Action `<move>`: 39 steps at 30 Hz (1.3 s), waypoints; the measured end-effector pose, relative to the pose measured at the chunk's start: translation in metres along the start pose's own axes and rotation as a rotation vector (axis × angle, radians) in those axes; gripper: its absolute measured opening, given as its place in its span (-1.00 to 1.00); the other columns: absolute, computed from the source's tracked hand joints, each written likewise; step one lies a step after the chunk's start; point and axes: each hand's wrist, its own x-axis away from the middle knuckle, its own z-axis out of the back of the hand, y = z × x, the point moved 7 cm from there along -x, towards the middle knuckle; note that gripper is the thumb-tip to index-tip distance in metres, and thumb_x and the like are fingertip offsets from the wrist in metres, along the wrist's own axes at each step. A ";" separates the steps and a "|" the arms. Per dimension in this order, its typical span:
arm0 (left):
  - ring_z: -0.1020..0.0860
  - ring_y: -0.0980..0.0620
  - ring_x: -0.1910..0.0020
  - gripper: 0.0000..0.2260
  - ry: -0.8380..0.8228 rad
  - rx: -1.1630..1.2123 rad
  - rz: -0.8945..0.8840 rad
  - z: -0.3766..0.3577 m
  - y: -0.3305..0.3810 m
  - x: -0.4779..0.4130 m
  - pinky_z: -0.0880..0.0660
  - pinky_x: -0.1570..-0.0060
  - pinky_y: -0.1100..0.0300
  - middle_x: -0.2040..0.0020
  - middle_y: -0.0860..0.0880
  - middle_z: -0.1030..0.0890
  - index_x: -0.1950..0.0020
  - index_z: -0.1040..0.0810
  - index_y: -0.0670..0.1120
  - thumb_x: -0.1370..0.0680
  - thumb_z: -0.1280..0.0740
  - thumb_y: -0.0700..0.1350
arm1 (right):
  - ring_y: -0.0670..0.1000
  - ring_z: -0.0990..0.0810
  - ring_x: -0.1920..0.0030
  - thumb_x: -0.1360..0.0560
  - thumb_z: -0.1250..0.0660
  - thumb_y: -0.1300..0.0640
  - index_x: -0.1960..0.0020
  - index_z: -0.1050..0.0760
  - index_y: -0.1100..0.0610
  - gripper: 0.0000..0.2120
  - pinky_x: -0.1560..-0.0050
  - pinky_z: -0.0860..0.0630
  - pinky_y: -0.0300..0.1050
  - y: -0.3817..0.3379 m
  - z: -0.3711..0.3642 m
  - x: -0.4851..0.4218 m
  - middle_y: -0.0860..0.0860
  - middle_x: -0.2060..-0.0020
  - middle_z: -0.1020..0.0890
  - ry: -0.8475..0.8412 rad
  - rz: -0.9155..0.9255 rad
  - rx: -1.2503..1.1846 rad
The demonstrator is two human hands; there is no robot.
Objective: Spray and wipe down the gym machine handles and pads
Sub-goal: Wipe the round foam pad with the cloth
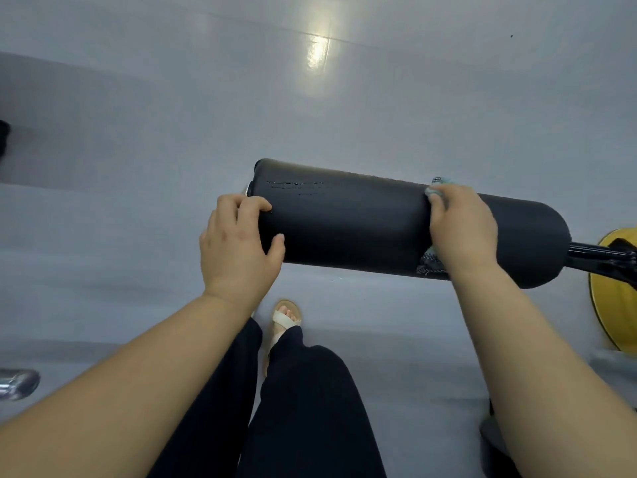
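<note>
A: Where's the work at this moment?

B: On the black cylindrical foam pad (344, 222), which hangs crosswise above the floor on a black metal arm (599, 255) off to the right. The left hand (238, 243) grips the pad's free end, fingers over the top and thumb on the near face. The right hand (462, 229) is curled round the pad nearer the arm, pressing a pale teal cloth (437, 185) against it. Only the cloth's edges peek out above and below the hand.

A: So how do you do this wipe well?

B: I'd say the left hand's job is to stop the roller turning, so that grip should be firm. Then slide the cloth along the length with steady pressure, and turn the pad between passes so the underside gets covered too. The rounded end by the arm and the pale scuffed streaks (293, 184) near the free end likely need extra passes. The patch under the left hand wants wiping last, once that hand shifts.

A: Any spray to hand?

B: No bottle in view, and I can't tell whether the foam is wet.

A: And the surroundings?

B: A pale grey glossy floor (172, 115) with a bright light reflection (319, 50) farther off. A yellow rounded part (617, 305) sits behind the arm at the right edge, a chrome tube end (17, 382) pokes in at lower left, and a sandalled foot (286, 319) stands below the pad.
</note>
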 end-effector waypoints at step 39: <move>-0.26 -0.19 -0.39 -0.53 -0.040 -0.192 -0.415 -0.033 0.057 0.029 -0.18 -0.37 -0.16 -0.32 -0.14 -0.43 -0.28 -0.44 -0.10 -0.39 -0.16 -0.02 | 0.24 -0.44 -0.22 -0.61 -0.15 0.07 -0.18 -0.56 0.09 -0.74 -0.25 -0.36 0.12 -0.021 -0.010 0.002 0.09 -0.15 -0.58 0.041 0.258 -0.009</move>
